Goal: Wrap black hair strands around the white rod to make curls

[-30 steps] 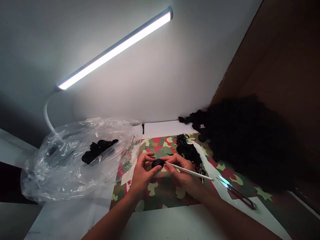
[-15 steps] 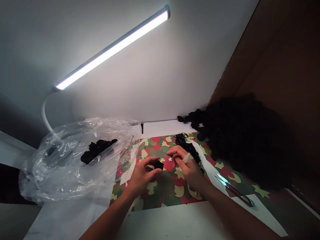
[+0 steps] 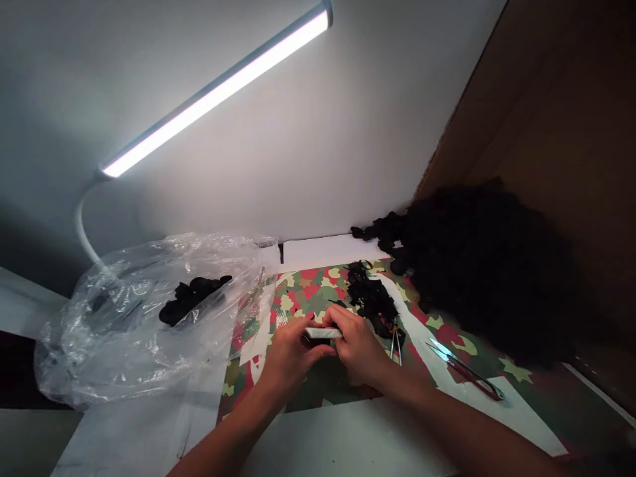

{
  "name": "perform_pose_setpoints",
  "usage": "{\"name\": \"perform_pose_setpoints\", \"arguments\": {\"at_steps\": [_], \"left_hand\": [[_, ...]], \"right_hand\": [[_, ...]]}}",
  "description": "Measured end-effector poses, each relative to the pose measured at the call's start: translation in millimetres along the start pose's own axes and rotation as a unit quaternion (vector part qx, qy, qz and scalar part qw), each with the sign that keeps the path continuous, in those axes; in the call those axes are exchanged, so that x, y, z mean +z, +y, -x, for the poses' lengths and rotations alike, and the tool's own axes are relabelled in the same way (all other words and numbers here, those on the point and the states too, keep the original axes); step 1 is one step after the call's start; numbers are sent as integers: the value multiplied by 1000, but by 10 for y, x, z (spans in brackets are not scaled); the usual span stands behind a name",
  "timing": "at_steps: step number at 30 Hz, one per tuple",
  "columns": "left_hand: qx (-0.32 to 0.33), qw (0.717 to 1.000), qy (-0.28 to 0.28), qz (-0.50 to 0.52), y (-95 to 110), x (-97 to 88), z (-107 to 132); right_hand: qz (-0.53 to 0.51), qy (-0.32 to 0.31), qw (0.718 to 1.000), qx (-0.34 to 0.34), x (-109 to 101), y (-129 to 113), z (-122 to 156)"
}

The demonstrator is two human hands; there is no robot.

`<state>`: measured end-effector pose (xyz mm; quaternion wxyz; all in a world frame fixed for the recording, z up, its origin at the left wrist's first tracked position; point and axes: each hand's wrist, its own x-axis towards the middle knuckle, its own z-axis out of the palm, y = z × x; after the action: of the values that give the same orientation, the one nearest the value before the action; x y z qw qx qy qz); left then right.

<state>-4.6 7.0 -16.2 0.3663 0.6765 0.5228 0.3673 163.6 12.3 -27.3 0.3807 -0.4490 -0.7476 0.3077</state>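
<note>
My left hand (image 3: 288, 351) is closed around a small black piece (image 3: 317, 342), its thumb below and fingers above. Only a dark sliver of the piece shows. My right hand (image 3: 356, 341) meets it from the other side, fingers bent in against the piece. A white strip (image 3: 322, 332), which looks like the wrap on a right-hand finger, lies across the top. Just past my right hand is a heap of black scraps (image 3: 370, 298). A thin metal tool (image 3: 396, 344), like tweezers, lies by that heap. Metal snips (image 3: 467, 371) rest farther right.
A clear plastic bag (image 3: 124, 344) with black pieces (image 3: 191, 298) in it spreads over the left side. At right, a large black pile (image 3: 487, 278) leans against a cardboard wall (image 3: 561, 132). Patterned paper (image 3: 308, 288) covers the work surface. A tube lamp (image 3: 218, 93) hangs above.
My right hand has moved left and down to meet my left hand at the black piece. The thin metal tool beside the scraps now shows more clearly. The view has shifted slightly.
</note>
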Motion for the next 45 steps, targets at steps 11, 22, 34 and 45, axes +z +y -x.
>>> {"name": "perform_pose_setpoints", "arguments": {"at_steps": [11, 22, 34, 45], "left_hand": [[-64, 988, 14, 141, 60, 8, 100], [-82, 989, -1, 120, -75, 38, 8], [-116, 978, 2, 174, -19, 1, 18], [-86, 964, 39, 247, 13, -64, 14]], "right_hand": [[-3, 30, 990, 135, -290, 276, -222], [-85, -55, 995, 21, -290, -14, -146], [52, 111, 987, 102, -465, 166, -220], [-141, -8, 981, 131, -355, 3, -136]]}}
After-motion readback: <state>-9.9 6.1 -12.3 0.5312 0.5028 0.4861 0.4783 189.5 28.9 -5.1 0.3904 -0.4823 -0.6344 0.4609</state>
